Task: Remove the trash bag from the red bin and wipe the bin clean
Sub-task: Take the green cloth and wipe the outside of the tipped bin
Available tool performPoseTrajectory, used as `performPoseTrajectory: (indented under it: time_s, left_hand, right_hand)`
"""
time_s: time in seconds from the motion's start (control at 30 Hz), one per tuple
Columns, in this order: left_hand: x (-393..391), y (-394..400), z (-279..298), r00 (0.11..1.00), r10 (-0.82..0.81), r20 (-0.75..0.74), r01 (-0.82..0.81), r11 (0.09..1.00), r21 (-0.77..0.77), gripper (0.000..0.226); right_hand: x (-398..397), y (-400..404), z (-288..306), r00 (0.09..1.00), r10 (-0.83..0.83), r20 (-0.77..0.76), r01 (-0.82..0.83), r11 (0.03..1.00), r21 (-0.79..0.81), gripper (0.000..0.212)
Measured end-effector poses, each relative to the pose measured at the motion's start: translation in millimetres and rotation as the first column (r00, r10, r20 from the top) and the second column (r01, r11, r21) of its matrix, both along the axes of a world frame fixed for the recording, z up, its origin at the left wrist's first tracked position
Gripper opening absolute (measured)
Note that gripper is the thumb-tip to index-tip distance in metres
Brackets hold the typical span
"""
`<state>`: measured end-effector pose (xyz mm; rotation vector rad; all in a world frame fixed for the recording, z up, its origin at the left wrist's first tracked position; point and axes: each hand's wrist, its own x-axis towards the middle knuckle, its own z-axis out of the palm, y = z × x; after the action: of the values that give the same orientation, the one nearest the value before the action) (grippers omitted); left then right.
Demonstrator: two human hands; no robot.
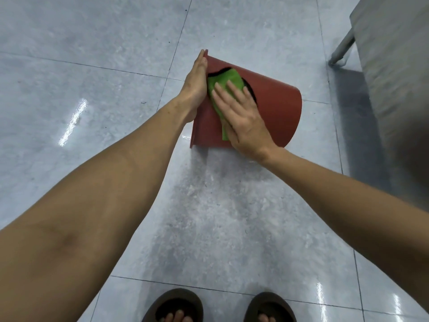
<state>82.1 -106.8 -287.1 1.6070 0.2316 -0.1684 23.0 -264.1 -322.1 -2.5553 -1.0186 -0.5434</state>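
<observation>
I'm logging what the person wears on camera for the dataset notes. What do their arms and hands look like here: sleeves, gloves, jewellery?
Both arms are bare as far up as the frame shows, with no sleeve in view. The left hand and right hand wear no gloves. No watch, bracelet or ring shows on either wrist or on the visible fingers. The nails look short and unpainted.

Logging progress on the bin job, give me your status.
Left hand flat against rim of red bin, bin on its side. Right hand pressing green cloth on outer wall. No trash bag visible. Nothing obstructing.
</observation>
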Motion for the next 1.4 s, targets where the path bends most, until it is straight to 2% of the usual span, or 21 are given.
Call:
performPoseTrajectory:
  time_s: [0.1, 0.2, 0.3, 0.43, 0.5, 0.6, 0.7, 0.77, 0.83, 0.93, 1.0, 1.1, 1.2, 1.27, 1.33, 1.4]
  left_hand:
    - [2, -1, 2, 0.998, 0.001, -0.055, 0.0, 1.0, 0.018, 0.055]
    - [1, -1, 4, 0.998, 0.018, -0.059, -0.016, 1.0, 0.026, 0.054]
    - [-2, -3, 6, 0.999, 0.024, -0.044, -0.023, 0.999, 0.036, 0.052]
    - [-3, -5, 7, 1.0, 0.028, -0.012, -0.028, 0.998, 0.048, 0.05]
    - [-4, -6, 6, 0.999, 0.041, 0.0, -0.041, 0.998, 0.049, 0.05]
    - [-4, -7, 4, 0.999, 0.047, 0.019, -0.048, 0.998, 0.041, 0.048]
    - [-5, -6, 1, 0.998, 0.05, 0.029, -0.051, 0.998, 0.044, 0.048]
    - [-4, -6, -1, 0.998, 0.055, 0.024, -0.056, 0.998, 0.04, 0.047]
    - [-4, -6, -2, 0.998, 0.061, 0.023, -0.062, 0.997, 0.042, 0.047]
    - [-4, -5, -3, 0.998, 0.065, 0.028, -0.065, 0.997, 0.03, 0.047]
    - [-4, -4, -3, 0.997, 0.065, 0.035, -0.066, 0.998, 0.014, 0.047]
    - [-7, -4, -2, 0.997, 0.05, 0.058, -0.051, 0.999, 0.02, 0.048]
    - [-9, -6, 1, 0.997, 0.053, 0.051, -0.055, 0.998, 0.032, 0.048]
    - [-10, -7, 4, 0.998, 0.058, 0.024, -0.058, 0.998, 0.037, 0.048]
    - [-12, -8, 7, 0.998, 0.059, 0.022, -0.06, 0.997, 0.045, 0.048]
    - [-14, -9, 7, 0.997, 0.065, 0.05, -0.067, 0.997, 0.047, 0.047]
  right_hand:
    - [-12, -20, -21, 0.981, 0.132, 0.145, -0.091, 0.961, -0.26, 0.055]
    - [-21, -51, -34, 0.954, 0.236, 0.183, -0.116, 0.858, -0.501, 0.063]
    - [-27, -87, -39, 0.958, 0.225, 0.176, -0.079, 0.8, -0.595, 0.071]
    - [-27, -123, -33, 0.978, 0.087, 0.189, 0.03, 0.841, -0.541, 0.072]
    - [-21, -129, -26, 0.99, -0.007, 0.138, 0.064, 0.906, -0.419, 0.065]
    - [-5, -115, -14, 0.984, -0.174, 0.039, 0.177, 0.974, -0.144, 0.052]
    - [17, -77, 6, 0.911, -0.37, -0.183, 0.396, 0.908, 0.134, 0.05]
    - [32, -50, 22, 0.865, -0.413, -0.286, 0.48, 0.847, 0.228, 0.045]
    - [39, -23, 34, 0.87, -0.381, -0.312, 0.454, 0.866, 0.209, 0.043]
    - [34, 11, 36, 0.907, -0.309, -0.286, 0.351, 0.93, 0.106, 0.056]
    - [16, 25, 25, 0.949, -0.239, -0.204, 0.255, 0.966, 0.051, 0.063]
    - [-14, 16, -7, 0.992, -0.13, -0.002, 0.13, 0.99, -0.056, 0.064]
    - [-30, -25, -38, 0.982, -0.071, 0.173, 0.118, 0.955, -0.274, 0.068]
    - [-34, -57, -48, 0.978, -0.059, 0.203, 0.131, 0.922, -0.365, 0.075]
    - [-35, -87, -51, 0.976, -0.103, 0.194, 0.173, 0.906, -0.387, 0.076]
    - [-34, -110, -45, 0.971, -0.202, 0.128, 0.232, 0.926, -0.297, 0.072]
